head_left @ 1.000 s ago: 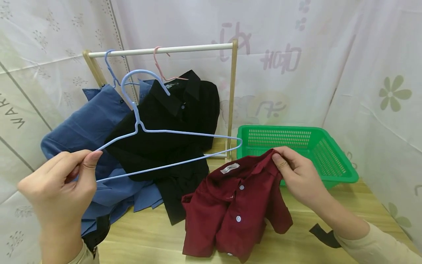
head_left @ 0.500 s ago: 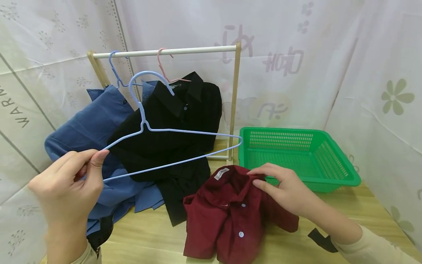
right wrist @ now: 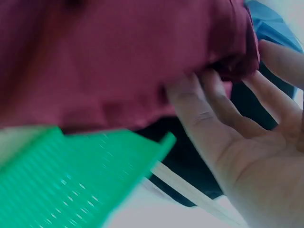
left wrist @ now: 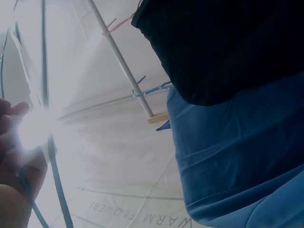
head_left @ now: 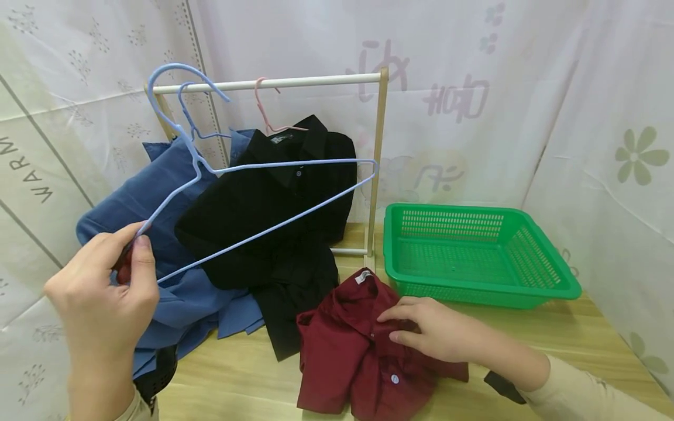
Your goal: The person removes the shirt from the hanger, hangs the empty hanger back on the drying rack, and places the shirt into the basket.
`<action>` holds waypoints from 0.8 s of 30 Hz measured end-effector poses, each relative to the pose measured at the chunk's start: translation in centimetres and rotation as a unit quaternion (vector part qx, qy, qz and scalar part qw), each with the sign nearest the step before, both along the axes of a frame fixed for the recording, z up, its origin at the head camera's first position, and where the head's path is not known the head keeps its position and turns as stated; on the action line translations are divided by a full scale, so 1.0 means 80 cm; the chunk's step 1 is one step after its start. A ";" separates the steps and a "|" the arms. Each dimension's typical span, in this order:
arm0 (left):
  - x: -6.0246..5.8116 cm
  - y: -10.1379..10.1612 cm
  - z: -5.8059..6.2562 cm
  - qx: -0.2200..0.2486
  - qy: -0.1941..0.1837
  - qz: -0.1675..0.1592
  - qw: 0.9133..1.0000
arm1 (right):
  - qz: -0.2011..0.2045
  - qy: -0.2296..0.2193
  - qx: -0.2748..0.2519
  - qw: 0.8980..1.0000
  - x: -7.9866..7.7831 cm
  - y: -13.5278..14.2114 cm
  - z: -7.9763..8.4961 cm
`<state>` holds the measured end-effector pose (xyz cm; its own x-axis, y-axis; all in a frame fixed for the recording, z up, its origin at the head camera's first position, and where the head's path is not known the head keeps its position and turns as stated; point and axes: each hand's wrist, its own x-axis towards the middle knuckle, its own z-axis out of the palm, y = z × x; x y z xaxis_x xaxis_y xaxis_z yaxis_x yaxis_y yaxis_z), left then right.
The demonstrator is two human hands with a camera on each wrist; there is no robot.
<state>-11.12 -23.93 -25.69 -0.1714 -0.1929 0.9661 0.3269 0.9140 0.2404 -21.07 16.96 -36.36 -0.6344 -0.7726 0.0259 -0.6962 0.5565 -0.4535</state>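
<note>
My left hand (head_left: 107, 283) pinches one end of a light blue clothes hanger (head_left: 274, 225), raised and tilted with its hook up. In the left wrist view, glare hides part of that hand (left wrist: 21, 152). A dark red shirt (head_left: 337, 345) with white buttons and a collar label lies on the table, its collar toward the rack. On the shirt's front rests my right hand (head_left: 442, 330), thumb and fingers apart. In the right wrist view its fairly straight fingers (right wrist: 192, 102) touch the red cloth (right wrist: 118, 61), and their tips are partly hidden by it.
Behind stands a small rack with a white rail (head_left: 316, 80). On it hang a blue shirt (head_left: 142, 187) on a blue hanger and a black shirt (head_left: 253, 216) on a pink hanger. A green plastic basket (head_left: 481, 292) stands at the right. Printed curtains enclose the table.
The right hand has let go of the shirt's collar and moved down onto its front; the collar has dropped to the table. The left hand has tilted the hanger upward.
</note>
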 end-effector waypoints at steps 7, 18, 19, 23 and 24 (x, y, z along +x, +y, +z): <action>-0.001 -0.011 -0.001 -0.018 -0.021 0.034 0.999 | -0.058 0.010 0.012 0.998 -0.032 -0.003 0.072; -0.025 0.002 0.010 -0.049 -0.078 0.089 0.992 | -0.191 0.012 -0.026 0.981 -0.145 -0.026 0.129; -0.030 0.005 0.012 -0.050 -0.080 0.090 0.992 | -0.197 0.010 -0.029 0.980 -0.154 -0.030 0.129; -0.050 0.021 0.024 -0.049 -0.089 0.090 0.991 | -0.223 -0.001 -0.055 0.973 -0.182 -0.047 0.128; -0.055 0.026 0.027 -0.048 -0.094 0.089 0.990 | -0.228 -0.004 -0.063 0.972 -0.189 -0.051 0.128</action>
<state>-15.53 -21.82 -23.53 -0.3204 -0.1460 0.9360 0.1158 0.9746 0.1916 -36.16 12.88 -26.09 -0.9109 -0.4016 0.0954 -0.3858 0.7461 -0.5427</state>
